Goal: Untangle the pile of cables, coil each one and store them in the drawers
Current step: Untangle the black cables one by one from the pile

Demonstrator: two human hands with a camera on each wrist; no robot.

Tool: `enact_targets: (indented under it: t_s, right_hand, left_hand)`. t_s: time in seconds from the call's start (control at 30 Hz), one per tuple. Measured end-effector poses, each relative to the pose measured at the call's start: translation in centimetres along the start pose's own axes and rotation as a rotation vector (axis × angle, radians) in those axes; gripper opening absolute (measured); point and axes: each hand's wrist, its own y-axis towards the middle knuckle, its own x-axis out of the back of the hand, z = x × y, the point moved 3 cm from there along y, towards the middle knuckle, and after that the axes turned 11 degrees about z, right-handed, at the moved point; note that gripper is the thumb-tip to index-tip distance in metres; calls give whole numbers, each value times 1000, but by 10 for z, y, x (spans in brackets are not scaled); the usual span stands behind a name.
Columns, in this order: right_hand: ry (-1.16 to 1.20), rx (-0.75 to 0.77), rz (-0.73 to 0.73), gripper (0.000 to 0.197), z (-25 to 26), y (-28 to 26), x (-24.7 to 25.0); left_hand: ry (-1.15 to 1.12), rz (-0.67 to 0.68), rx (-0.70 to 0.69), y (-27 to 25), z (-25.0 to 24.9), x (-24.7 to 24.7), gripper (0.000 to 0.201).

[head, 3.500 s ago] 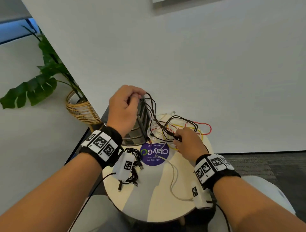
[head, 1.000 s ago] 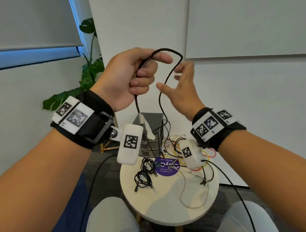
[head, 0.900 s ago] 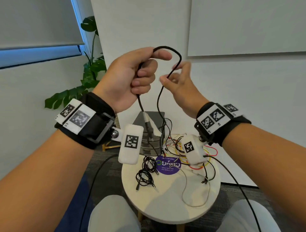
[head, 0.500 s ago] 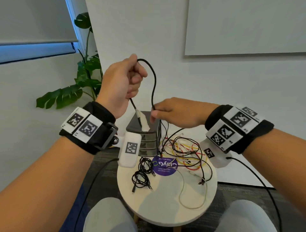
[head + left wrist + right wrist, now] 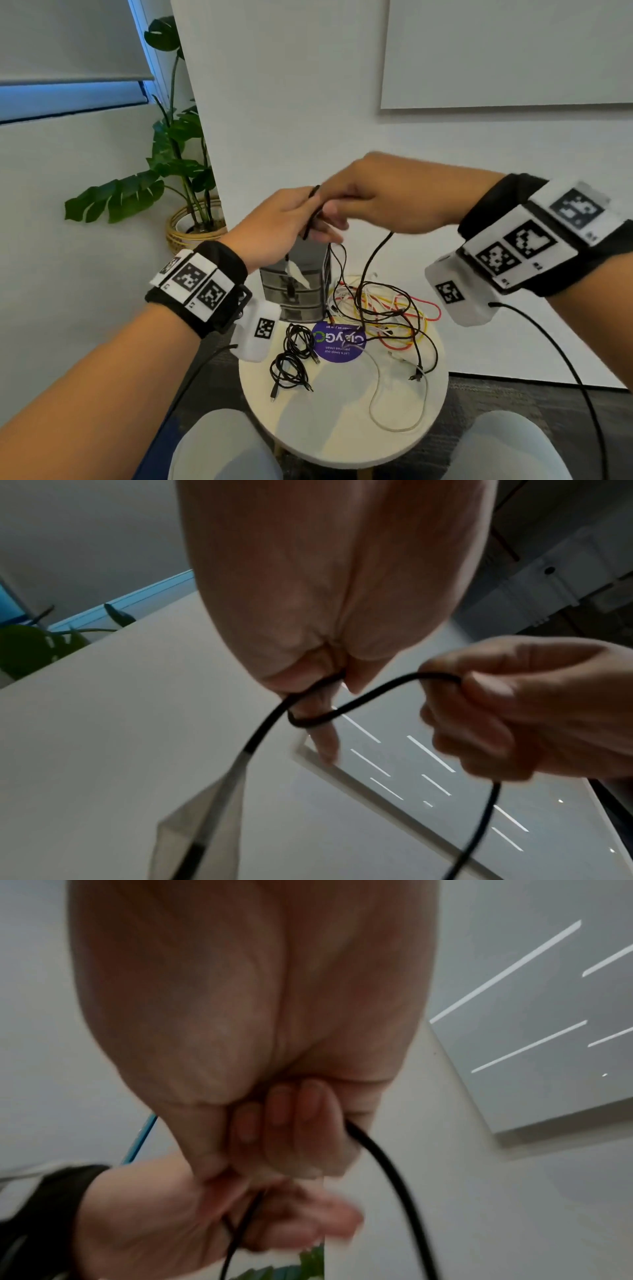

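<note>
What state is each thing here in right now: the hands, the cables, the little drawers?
Left hand: grips the black cable.
Right hand: grips the same cable.
Black cable: lifted, partly looped, its tail in the pile.
Cable pile: tangled.
Black bundle: loosely coiled, on the table.
Drawers: closed.

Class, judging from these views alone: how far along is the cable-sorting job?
Early. Done: one black bundle lies gathered on the table, not yet in the drawers. In hand: the left hand and right hand both grip a black cable, looping it. Left: the tangle of red, yellow, white and black cables, plus storing everything.
</note>
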Motion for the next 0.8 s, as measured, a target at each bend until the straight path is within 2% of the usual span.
enact_targets:
  t_s: [0.1,0.17,0.3,0.37,0.47,0.53,0.6,0.7,0.8]
  right_hand:
    - [49,-42,-188,26,-14,-8,16]
    - [90,-82,-298,29,-26,-11,15]
    - [185,-157,-460,36,-50,-11,0]
    - [278,-170,-472,39,-57,-7,-15]
    - [500,-122,-401,37,-56,2,-51]
    - [715,-117,-330,38,-49,5,-72]
    - [801,-122,-215,40,-41,5,-88]
    - [558,-58,46,28,-21,7,-105]
    - [374,-11,129,32,-5,6,-88]
  left_hand:
    - [-68,-66,-49,-3,-6,-4,55]
    - [-208,-22,-65,-4,-6,-7,67]
    - [-533,147,-44,-8,-1,-18,63]
    - [-645,196,-65,-9,0,-22,59]
    - [-801,200,-115,-7,2,-26,56]
    - [-826,104,-155,-8,5,-27,55]
    - [-861,-39,-186,-9,7,-26,54]
    - [-920,-242,-191,-7,11,-19,46]
    - [-738,-375,-108,-3,15,-13,35]
